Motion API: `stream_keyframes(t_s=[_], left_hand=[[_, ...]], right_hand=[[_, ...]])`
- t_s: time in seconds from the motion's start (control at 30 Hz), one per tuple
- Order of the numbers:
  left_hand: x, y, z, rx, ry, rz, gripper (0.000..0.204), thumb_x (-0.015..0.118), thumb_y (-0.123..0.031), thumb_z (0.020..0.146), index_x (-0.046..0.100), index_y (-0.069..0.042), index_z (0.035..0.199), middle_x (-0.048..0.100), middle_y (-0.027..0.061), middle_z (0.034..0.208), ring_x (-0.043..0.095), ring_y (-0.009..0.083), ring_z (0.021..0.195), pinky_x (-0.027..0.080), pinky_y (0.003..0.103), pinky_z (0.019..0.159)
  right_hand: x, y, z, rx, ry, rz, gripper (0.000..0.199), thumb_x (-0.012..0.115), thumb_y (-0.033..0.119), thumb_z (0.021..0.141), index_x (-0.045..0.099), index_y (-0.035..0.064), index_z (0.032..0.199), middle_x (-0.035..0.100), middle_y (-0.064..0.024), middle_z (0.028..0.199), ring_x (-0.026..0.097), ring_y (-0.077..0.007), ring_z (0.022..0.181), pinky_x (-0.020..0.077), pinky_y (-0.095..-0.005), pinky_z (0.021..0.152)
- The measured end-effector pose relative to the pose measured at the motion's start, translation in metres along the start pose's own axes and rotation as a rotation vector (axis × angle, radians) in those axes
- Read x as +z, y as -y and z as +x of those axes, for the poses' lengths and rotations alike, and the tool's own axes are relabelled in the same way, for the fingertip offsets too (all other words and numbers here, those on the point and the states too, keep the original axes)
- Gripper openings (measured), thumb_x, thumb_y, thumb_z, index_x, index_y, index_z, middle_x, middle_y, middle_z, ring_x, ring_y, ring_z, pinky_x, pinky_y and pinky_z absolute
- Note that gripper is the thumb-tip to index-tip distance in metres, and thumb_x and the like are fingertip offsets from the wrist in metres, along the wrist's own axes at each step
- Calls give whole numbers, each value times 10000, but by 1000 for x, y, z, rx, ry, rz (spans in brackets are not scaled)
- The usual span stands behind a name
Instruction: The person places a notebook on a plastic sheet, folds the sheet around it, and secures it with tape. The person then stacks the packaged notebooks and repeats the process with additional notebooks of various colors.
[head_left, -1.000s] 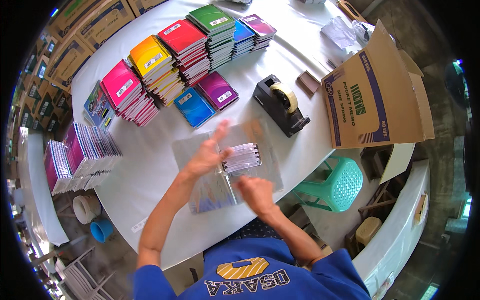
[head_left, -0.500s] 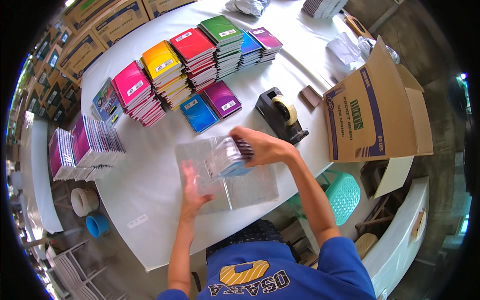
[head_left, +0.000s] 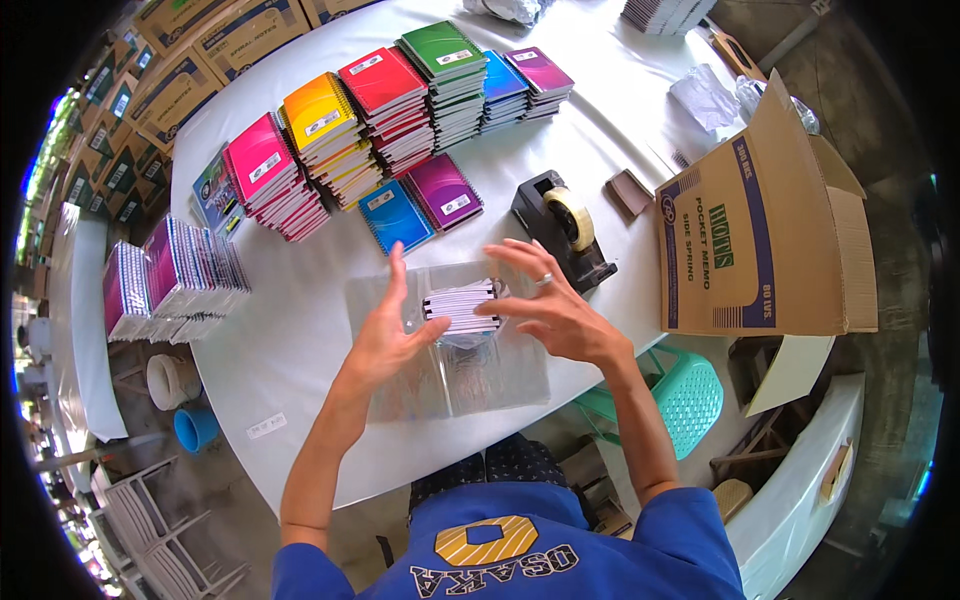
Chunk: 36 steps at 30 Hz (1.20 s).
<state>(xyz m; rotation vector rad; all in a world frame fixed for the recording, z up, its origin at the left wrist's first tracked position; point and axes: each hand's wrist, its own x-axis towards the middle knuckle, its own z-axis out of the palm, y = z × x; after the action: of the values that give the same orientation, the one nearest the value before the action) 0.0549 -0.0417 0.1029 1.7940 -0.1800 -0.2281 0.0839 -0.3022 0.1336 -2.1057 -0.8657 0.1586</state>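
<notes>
A small stack of spiral notebooks (head_left: pixel 462 308) stands page edges up on clear plastic sheets or bags (head_left: pixel 400 395) at the table's near side. Around it are both my hands, fingers spread. My left hand (head_left: pixel 385 345) is open at its left, thumb tip by the stack's edge. At its right, my right hand (head_left: pixel 565 315), with a ring on one finger, is open too; its lower fingertips reach the stack's right end, and whether they press on it I cannot tell. Just beyond lie a blue notebook (head_left: pixel 397 215) and a purple notebook (head_left: pixel 443 193).
Tall piles of pink (head_left: pixel 262 165), yellow (head_left: pixel 322 125), red (head_left: pixel 385 80) and green notebooks (head_left: pixel 440 50) line the back. Purple notebooks (head_left: pixel 185 270) stand at left. A black tape dispenser (head_left: pixel 560 230) and an open cardboard box (head_left: pixel 730 240) are at right, a green stool (head_left: pixel 680 400) below.
My right hand has let go of the notebook stack, which now stands upright on the plastic. My left hand has moved up off the plastic to the stack's left side.
</notes>
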Motion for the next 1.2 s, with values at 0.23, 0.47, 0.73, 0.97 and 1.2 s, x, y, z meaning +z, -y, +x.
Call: stream_keyframes(t_s=[0.23,0.47,0.73,0.97,1.2], left_hand=[[3,-42,11,-164,101,664,550,419,-64,964,265,-83,1491,543,151,1343,532,369,1192,243,492,1133],[6,16,-11,-5,-171,94,610,607,-171,919,356,-145,1475,447,151,1451,484,310,1294,341,464,1094],[16,98,-21,265,-141,43,528,846,-136,633,709,-263,1127,268,65,1565,33,315,1482,156,465,1176],[16,77,-2,348,-65,244,580,846,-135,617,696,-353,1134,276,75,1561,42,361,1474,173,497,1173],[17,45,-6,528,-220,347,587,817,-173,711,631,-274,1259,231,110,1575,98,384,1464,189,522,1155]], right_hand=[[-13,7,14,-219,95,-369,32,711,95,685,718,120,704,509,10,1386,345,-260,1367,189,-497,1185],[-13,-31,-8,-47,-206,98,266,802,146,636,736,130,894,481,-69,1397,379,-273,1340,305,-468,1124],[76,-83,-31,-5,-278,258,475,836,218,607,738,222,1072,468,-82,1421,351,-280,1337,312,-449,1110],[82,-72,-30,55,-307,186,565,839,234,582,712,235,1133,433,-75,1449,344,-307,1338,301,-469,1111],[77,1,-10,24,-363,33,412,779,296,693,694,166,1074,403,-103,1465,325,-318,1356,192,-521,1136]])
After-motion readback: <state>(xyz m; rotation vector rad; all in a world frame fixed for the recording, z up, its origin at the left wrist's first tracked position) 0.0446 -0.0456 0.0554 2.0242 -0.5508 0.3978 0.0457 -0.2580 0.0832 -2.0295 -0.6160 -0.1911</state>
